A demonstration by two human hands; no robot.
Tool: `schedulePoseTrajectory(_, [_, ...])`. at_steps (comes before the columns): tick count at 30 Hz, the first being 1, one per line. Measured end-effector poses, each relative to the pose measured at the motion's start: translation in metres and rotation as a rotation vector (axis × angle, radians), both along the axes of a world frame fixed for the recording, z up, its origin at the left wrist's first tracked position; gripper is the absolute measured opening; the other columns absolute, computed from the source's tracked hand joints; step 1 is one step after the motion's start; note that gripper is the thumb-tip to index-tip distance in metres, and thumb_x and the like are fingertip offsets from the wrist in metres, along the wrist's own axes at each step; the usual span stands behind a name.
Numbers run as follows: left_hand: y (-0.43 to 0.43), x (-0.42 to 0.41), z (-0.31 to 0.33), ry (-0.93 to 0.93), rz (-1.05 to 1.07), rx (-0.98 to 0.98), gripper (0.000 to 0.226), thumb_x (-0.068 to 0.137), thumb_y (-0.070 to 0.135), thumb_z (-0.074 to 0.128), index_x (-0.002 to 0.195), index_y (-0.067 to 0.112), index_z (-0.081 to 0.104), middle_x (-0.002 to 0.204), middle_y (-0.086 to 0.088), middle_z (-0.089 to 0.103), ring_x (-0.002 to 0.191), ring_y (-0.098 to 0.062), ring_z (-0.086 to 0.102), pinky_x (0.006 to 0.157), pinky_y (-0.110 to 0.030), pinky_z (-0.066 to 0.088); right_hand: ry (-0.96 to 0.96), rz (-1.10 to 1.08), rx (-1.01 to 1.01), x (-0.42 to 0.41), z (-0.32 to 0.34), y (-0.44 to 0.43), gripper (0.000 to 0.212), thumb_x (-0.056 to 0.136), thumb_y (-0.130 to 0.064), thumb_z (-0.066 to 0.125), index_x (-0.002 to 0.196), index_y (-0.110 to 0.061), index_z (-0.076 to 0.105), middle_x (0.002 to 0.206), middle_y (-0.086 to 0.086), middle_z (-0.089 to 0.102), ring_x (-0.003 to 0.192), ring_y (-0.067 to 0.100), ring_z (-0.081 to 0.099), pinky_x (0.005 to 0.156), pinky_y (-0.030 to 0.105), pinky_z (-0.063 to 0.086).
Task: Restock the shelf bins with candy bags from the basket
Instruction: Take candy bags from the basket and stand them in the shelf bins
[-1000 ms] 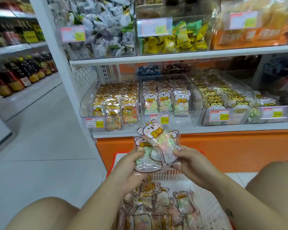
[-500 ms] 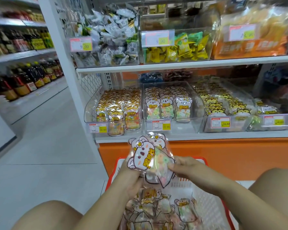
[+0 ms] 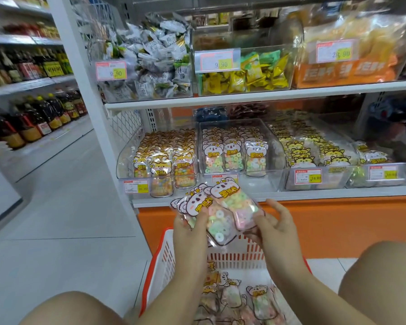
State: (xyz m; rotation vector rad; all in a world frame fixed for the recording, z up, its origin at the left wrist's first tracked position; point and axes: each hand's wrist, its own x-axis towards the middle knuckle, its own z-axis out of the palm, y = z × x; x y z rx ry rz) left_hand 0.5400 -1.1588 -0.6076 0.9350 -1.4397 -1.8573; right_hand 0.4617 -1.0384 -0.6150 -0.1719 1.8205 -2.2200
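Two or three bear-shaped candy bags [image 3: 220, 207] with pastel rings are fanned out above the basket. My left hand [image 3: 190, 231] grips their lower left part, thumb across the front. My right hand [image 3: 274, 226] touches the rightmost bag's lower edge with its thumb, fingers spread and loose. The red and white basket [image 3: 164, 256] on the floor below holds several more bear bags [image 3: 232, 294]. Straight ahead on the lower shelf, the clear middle bin [image 3: 274, 137] carries rows of the same bags.
A left bin [image 3: 127, 160] holds yellow-bear bags and a right bin [image 3: 291, 181] tiger-faced bags. The upper shelf [image 3: 267, 95] carries bins of wrapped sweets. Bottles line a side rack [image 3: 28, 127] at left. An orange shelf base [image 3: 338, 221] stands behind the basket. My knees frame the bottom.
The bags have risen slightly and spread into a fan. My right hand has slid to the rightmost bag's edge and opened its fingers. The view has dropped lower, nearer the shelf.
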Motion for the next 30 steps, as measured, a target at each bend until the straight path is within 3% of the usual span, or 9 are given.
schedulePoseTrajectory(4, [0.002, 0.000, 0.005, 0.024, -0.003, 0.011, 0.062, 0.087, 0.053, 0.067, 0.137, 0.021, 0.049, 0.133, 0.000, 0.061, 0.122, -0.022, 0.058, 0.105, -0.052, 0.046, 0.150, 0.187, 0.215, 0.003, 0.011, 0.004, 0.041, 0.091, -0.005, 0.064, 0.119, -0.033, 0.055, 0.085, -0.002, 0.073, 0.074, 0.016, 0.067, 0.067, 0.025, 0.049])
schedulePoseTrajectory(7, [0.001, 0.001, 0.009, -0.014, -0.054, -0.033, 0.071, 0.076, 0.066, 0.066, 0.134, 0.028, 0.052, 0.130, 0.004, 0.063, 0.118, -0.019, 0.061, 0.102, -0.051, 0.049, 0.199, 0.283, 0.343, -0.004, 0.019, 0.008, 0.040, 0.084, -0.004, 0.071, 0.113, -0.027, 0.056, 0.093, 0.001, 0.066, 0.079, 0.012, 0.060, 0.068, 0.021, 0.046])
schedulePoseTrajectory(11, [0.002, 0.002, 0.004, -0.080, -0.158, -0.153, 0.014, 0.102, 0.029, 0.051, 0.112, 0.036, 0.057, 0.113, 0.011, 0.066, 0.098, 0.004, 0.062, 0.084, -0.025, 0.049, 0.125, 0.424, 0.322, -0.012, 0.027, 0.005, 0.036, 0.075, -0.022, 0.079, 0.107, -0.023, 0.060, 0.098, 0.000, 0.073, 0.084, 0.017, 0.065, 0.081, 0.035, 0.049])
schedulePoseTrajectory(14, [0.009, -0.002, 0.008, -0.110, -0.126, -0.191, 0.017, 0.104, 0.034, 0.043, 0.117, 0.034, 0.055, 0.113, 0.003, 0.066, 0.098, -0.006, 0.062, 0.078, -0.026, 0.045, 0.151, 0.453, 0.309, -0.012, 0.026, -0.002, 0.046, 0.075, -0.038, 0.075, 0.115, -0.030, 0.055, 0.108, -0.007, 0.066, 0.088, 0.013, 0.065, 0.090, 0.039, 0.050])
schedulePoseTrajectory(18, [0.008, -0.017, 0.014, -0.042, -0.127, -0.113, 0.090, 0.077, 0.091, 0.040, 0.140, 0.027, 0.046, 0.135, 0.001, 0.060, 0.124, -0.021, 0.058, 0.104, -0.048, 0.046, 0.271, 0.446, 0.377, -0.018, 0.020, -0.012, 0.038, 0.103, -0.030, 0.049, 0.140, -0.031, 0.041, 0.094, -0.014, 0.057, 0.088, 0.005, 0.058, 0.085, 0.026, 0.042])
schedulePoseTrajectory(23, [-0.014, -0.051, 0.033, -0.020, -0.280, -0.285, 0.100, 0.065, 0.069, 0.078, 0.147, 0.028, 0.036, 0.140, 0.014, 0.055, 0.128, -0.002, 0.052, 0.103, -0.023, 0.044, 0.176, 0.387, 0.302, -0.059, 0.041, -0.025, 0.042, 0.097, -0.032, 0.056, 0.137, -0.030, 0.045, 0.102, -0.004, 0.065, 0.102, 0.015, 0.063, 0.103, 0.036, 0.045])
schedulePoseTrajectory(25, [-0.029, -0.072, 0.046, -0.034, -0.320, -0.393, 0.073, 0.078, 0.049, 0.079, 0.138, 0.031, 0.041, 0.131, 0.018, 0.059, 0.111, 0.014, 0.054, 0.085, -0.002, 0.043, 0.157, 0.388, 0.273, -0.083, 0.051, -0.032, 0.055, 0.089, -0.030, 0.060, 0.143, -0.023, 0.048, 0.113, 0.003, 0.068, 0.107, 0.019, 0.065, 0.104, 0.041, 0.048])
schedulePoseTrajectory(28, [-0.059, -0.111, 0.067, -0.024, -0.367, -0.524, 0.078, 0.085, 0.031, 0.078, 0.148, 0.026, 0.032, 0.142, 0.013, 0.051, 0.119, 0.007, 0.051, 0.092, -0.005, 0.040, 0.182, 0.450, 0.123, -0.124, 0.072, -0.042, 0.036, 0.094, -0.002, 0.059, 0.128, -0.014, 0.058, 0.104, 0.001, 0.072, 0.088, 0.006, 0.068, 0.079, 0.021, 0.054])
schedulePoseTrajectory(30, [-0.079, -0.135, 0.080, -0.058, -0.443, -0.603, 0.075, 0.085, 0.029, 0.078, 0.145, 0.027, 0.032, 0.139, 0.016, 0.052, 0.122, 0.007, 0.050, 0.096, -0.006, 0.038, 0.270, 0.474, 0.156, -0.151, 0.083, -0.052, 0.037, 0.088, 0.003, 0.064, 0.118, -0.017, 0.062, 0.104, -0.001, 0.074, 0.096, 0.009, 0.070, 0.085, 0.024, 0.054])
